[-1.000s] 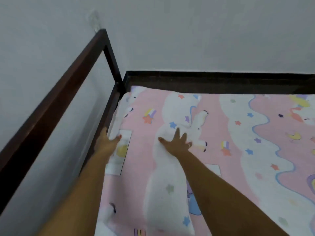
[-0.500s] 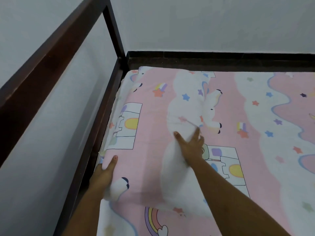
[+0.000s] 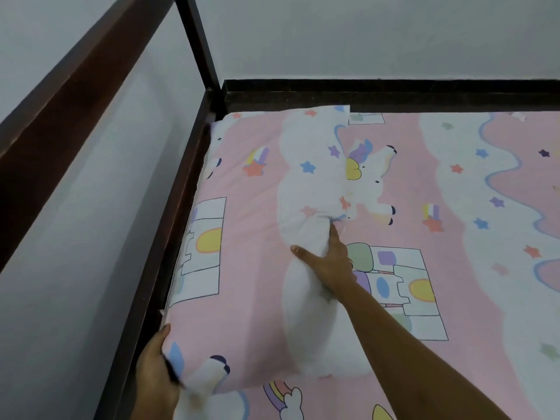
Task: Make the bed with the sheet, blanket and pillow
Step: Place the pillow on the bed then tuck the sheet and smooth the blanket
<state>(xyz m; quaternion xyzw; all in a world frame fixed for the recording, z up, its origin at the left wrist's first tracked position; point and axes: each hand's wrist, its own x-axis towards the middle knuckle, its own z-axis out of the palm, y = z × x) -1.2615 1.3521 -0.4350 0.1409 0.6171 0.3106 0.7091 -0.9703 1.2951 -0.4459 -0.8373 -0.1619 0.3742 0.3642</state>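
Left hand (image 3: pixel 154 371) grips a corner of the pink unicorn-print pillow (image 3: pixel 248 268); right hand (image 3: pixel 328 262), flat, presses its middle. Tugging could rumple the matching pink sheet (image 3: pixel 500 344) beneath both.

Right arm is extended forward; right hand (image 3: pixel 330 262) is laid flat, fingers (image 3: pixel 334 237) straight, thumb splayed left. Left hand (image 3: pixel 154 371) is curled round pillow (image 3: pixel 248 283) corner, thumb up.
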